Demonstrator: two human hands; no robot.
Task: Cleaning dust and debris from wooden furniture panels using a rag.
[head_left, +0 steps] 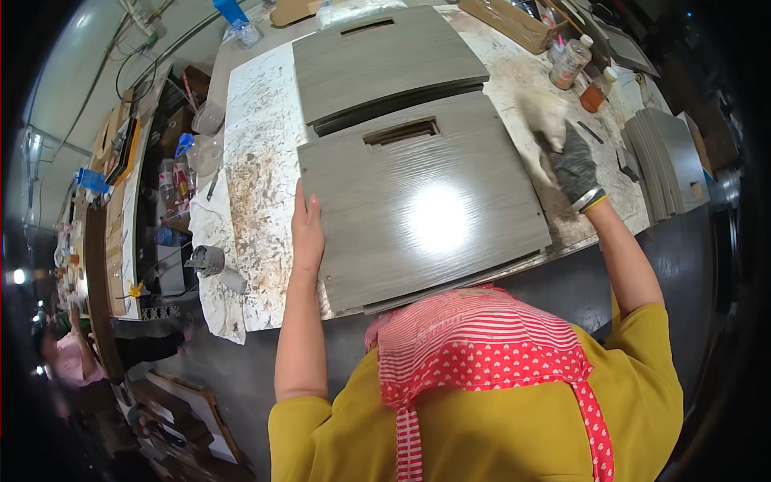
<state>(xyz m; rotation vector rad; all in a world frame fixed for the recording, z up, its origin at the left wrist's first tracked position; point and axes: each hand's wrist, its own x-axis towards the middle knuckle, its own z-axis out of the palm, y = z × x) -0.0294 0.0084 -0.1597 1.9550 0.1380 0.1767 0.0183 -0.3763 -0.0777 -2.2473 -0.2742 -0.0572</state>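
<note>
A grey wood-grain panel [361, 217] with a rectangular slot near its far edge lies in front of me, on top of other panels. My left hand [307, 229], bare, rests against its left edge with fingers stretched out. On the right, my right hand [574, 165] wears a dark grey glove and grips a whitish cloth [546, 114], just off the panel's right edge. The cloth is blurred by motion. Farther back lies a second grey panel stack [385, 60], also with a slot. Bright light reflects off the near panel.
The stained white table [261, 185] carries two bottles [571, 63] [595, 90] at the far right. Several grey boards [662, 161] lean at the right edge. A grey can [207, 259] and white cloth [218, 309] sit at the left. Another person [76, 357] is far left.
</note>
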